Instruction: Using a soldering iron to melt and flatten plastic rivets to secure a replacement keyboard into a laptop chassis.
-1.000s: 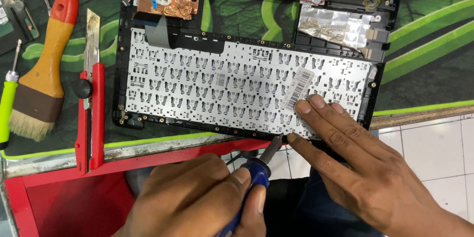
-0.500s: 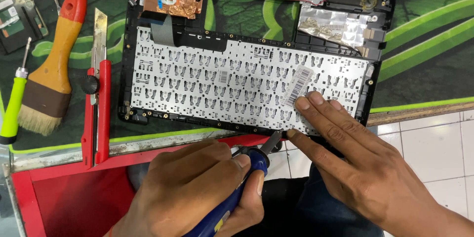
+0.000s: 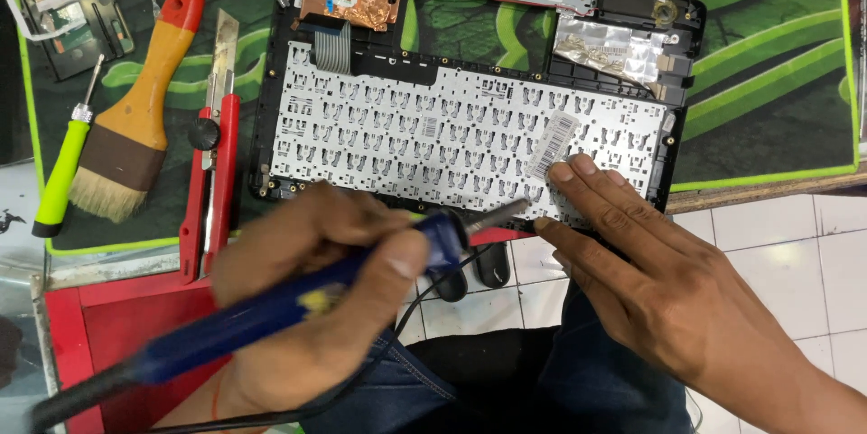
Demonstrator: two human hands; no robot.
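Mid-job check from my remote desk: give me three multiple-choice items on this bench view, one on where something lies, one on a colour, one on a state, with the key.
1. Where does the paintbrush lie?
A. Left of the keyboard panel
B. On the panel
C. On the tiled floor

2. What colour is the handle of the soldering iron in the left hand?
A. Green
B. Blue
C. White

3. How is the right hand placed?
A. Closed round a tool
B. Lifted clear of the panel
C. Open, fingers flat on the panel's lower right part

Key: 1 A, the brush rests on the green mat beside the red box cutter. 2 B, the grip shows blue. 3 C, fingers lie spread by the barcode label.
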